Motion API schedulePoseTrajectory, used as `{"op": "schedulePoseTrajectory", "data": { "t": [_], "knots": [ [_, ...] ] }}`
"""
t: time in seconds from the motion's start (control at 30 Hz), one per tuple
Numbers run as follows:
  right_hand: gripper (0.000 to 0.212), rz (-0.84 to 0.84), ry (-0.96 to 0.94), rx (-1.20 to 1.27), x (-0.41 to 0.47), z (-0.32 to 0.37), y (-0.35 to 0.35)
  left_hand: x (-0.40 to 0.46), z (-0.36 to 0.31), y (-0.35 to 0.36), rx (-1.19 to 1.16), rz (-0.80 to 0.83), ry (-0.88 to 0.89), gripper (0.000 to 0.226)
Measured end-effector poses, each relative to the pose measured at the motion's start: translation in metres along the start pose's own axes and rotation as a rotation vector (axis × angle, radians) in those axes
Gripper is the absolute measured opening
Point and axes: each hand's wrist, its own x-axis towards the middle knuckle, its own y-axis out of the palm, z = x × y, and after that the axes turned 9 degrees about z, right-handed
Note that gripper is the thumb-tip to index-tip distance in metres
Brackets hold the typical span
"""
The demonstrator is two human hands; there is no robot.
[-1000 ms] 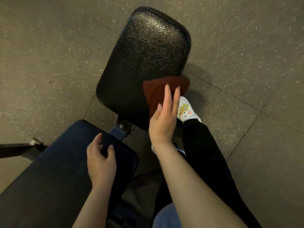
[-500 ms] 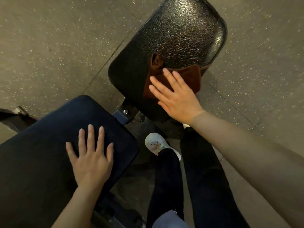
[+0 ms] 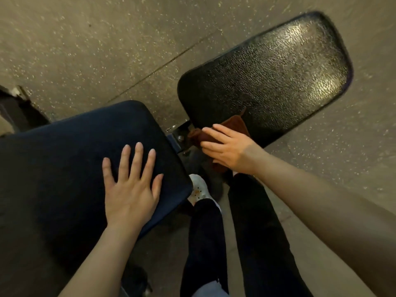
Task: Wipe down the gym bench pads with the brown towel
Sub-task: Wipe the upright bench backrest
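Pressing brown towel [image 3: 232, 127] on glossy pad [image 3: 278, 78], right hand [image 3: 231, 151] fingers extended, left hand [image 3: 130, 189] splayed on dark pad [image 3: 64, 157]

Speckled rubber floor [image 3: 107, 50], white perforated shoe [image 3: 199, 190], black trouser legs [image 3: 257, 232], metal hinge bracket [image 3: 179, 133].

Left hand [image 3: 130, 189] lies flat on the near bench pad [image 3: 70, 159], right hand [image 3: 230, 147] presses the brown towel [image 3: 234, 124] at the far pad's [image 3: 267, 76] edge nearest it

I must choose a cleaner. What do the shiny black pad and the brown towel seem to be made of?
Shiny black pad: probably vinyl or faux leather; pebbled grain with glossy highlights. Brown towel: soft matte cloth, perhaps microfibre; it bunches under the right hand.
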Motion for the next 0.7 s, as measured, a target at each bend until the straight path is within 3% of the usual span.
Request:
{"op": "schedulePoseTrajectory", "data": {
  "t": [0.13, 0.3, 0.4, 0.6, 0.7],
  "knots": [
    [0.042, -0.167, 0.186, -0.003, 0.032, -0.062, -0.019, 0.002, -0.001, 0.003, -0.021, -0.015, -0.013, 0.060],
    [0.046, -0.108, 0.414, 0.043, 0.095, -0.097, -0.047, 0.003, 0.000, 0.006, -0.056, -0.039, -0.028, 0.059],
    [0.055, -0.087, 0.404, 0.107, 0.097, -0.071, -0.038, 0.003, -0.002, 0.007, -0.067, -0.042, -0.033, 0.060],
    [0.050, -0.100, 0.153, 0.131, 0.016, -0.033, -0.015, 0.004, -0.001, 0.005, -0.084, -0.017, -0.045, 0.059],
    [0.048, -0.155, 0.327, 0.198, -0.030, -0.051, -0.014, 0.003, -0.002, 0.005, -0.103, -0.013, -0.055, 0.060]
  ]
}}
